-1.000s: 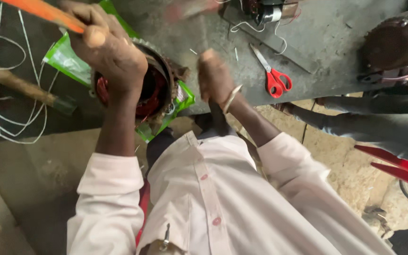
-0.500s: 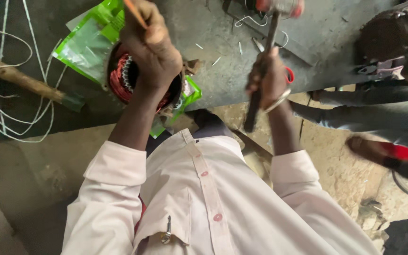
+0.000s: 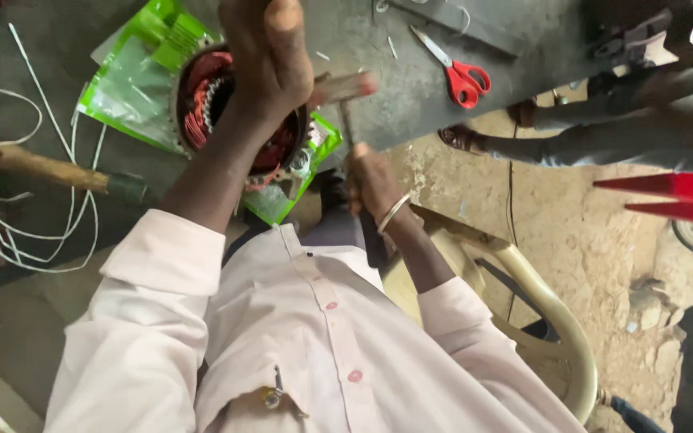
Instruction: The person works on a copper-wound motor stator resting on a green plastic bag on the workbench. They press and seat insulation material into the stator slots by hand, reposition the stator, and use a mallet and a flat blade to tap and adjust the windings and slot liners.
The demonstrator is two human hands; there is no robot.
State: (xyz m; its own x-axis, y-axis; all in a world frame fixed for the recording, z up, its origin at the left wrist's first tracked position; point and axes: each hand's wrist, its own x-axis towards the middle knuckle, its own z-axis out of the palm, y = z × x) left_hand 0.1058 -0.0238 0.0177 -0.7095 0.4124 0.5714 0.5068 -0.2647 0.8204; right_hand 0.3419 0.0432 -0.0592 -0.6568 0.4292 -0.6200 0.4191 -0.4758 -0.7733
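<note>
A motor stator [image 3: 202, 108] with red copper windings lies on a green plastic bag [image 3: 134, 80] on the grey bench [image 3: 411, 112]. My left hand [image 3: 266, 56] is clenched in a fist right above the stator; what it grips is hidden by the fingers. My right hand [image 3: 372, 180] is at the bench edge, closed around the handle of a hammer [image 3: 346, 88]. The hammer's blurred head is just right of my left hand.
Red-handled scissors [image 3: 463, 80] lie on the bench to the right. A wooden stick [image 3: 34, 164] and loose white wires [image 3: 10, 232] are at the left. A beige plastic chair [image 3: 539, 321] is under me. Another person's sandalled foot [image 3: 463, 140] and a red object [image 3: 675, 196] are at right.
My right hand has brought the hammer down from high over the bench toward my left fist. The orange tool handle seen above my left hand earlier is out of sight.
</note>
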